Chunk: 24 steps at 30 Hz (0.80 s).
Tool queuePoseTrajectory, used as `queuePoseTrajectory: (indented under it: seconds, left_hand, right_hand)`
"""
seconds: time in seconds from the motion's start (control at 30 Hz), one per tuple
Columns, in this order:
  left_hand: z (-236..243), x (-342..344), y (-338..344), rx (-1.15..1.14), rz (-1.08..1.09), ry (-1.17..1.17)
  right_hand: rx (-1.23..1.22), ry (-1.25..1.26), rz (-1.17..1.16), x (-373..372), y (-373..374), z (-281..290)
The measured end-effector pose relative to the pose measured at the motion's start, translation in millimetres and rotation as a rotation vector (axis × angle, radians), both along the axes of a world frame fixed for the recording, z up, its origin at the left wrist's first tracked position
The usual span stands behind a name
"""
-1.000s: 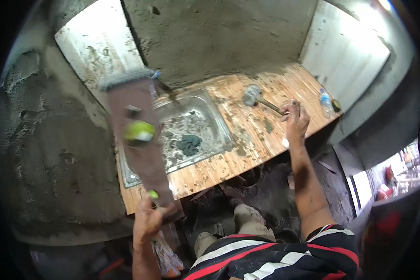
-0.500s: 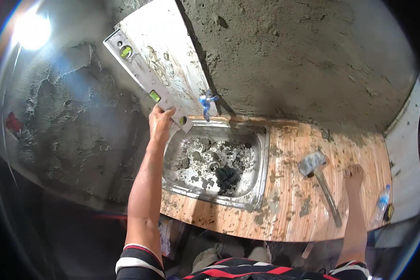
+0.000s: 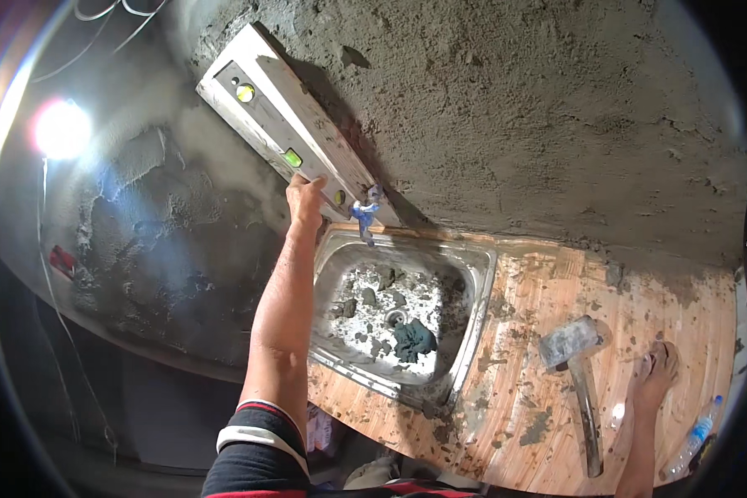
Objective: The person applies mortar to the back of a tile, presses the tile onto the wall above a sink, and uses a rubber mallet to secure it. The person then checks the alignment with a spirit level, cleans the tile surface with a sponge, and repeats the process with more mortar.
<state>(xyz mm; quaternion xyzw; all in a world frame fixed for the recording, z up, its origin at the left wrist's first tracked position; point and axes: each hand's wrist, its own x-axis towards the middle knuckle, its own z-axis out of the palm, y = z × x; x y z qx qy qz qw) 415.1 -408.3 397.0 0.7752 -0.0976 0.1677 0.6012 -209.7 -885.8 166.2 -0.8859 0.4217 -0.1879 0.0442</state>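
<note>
Near the front right corner of the wood-look countertop lies a clear plastic bottle w/ blue label. Left of it is the club hammer, handle toward the front edge. Beside it, near the right edge, is the R hand — fingers look bent, but I can't tell if they pinch sth. At the left side sits the steel sink, w/ a dark mortar lump just beside its drain. Beyond the sink's back left corner, the L hand clasps the lower part of the spirit level — this slants along the white panel, contact unclear. Behind is a rough plastered wall.
</note>
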Motion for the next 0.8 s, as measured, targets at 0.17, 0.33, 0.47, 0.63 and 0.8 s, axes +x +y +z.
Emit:
queuePoseTrajectory:
  seconds: [0.17,0.33,0.47,0.63,0.8]
  left_hand:
    - [8,0,-16,0.062,0.051,0.031]
    - [8,13,-6,0.047,0.044,0.028]
    - [7,14,-7,0.083,0.016,0.031]
    - [10,16,0,0.154,0.024,0.039]
    - [9,14,-7,0.153,-0.041,0.103]
  right_hand:
    - [0.009,0.01,0.007,-4,-1,0]
    - [-0.006,0.057,0.017,-3,-5,-5]
    - [-0.017,0.097,-0.004,-6,-9,-11]
    - [0.001,0.1,0.005,-3,-8,-5]
    - [-0.039,0.087,0.019,-4,-8,-6]
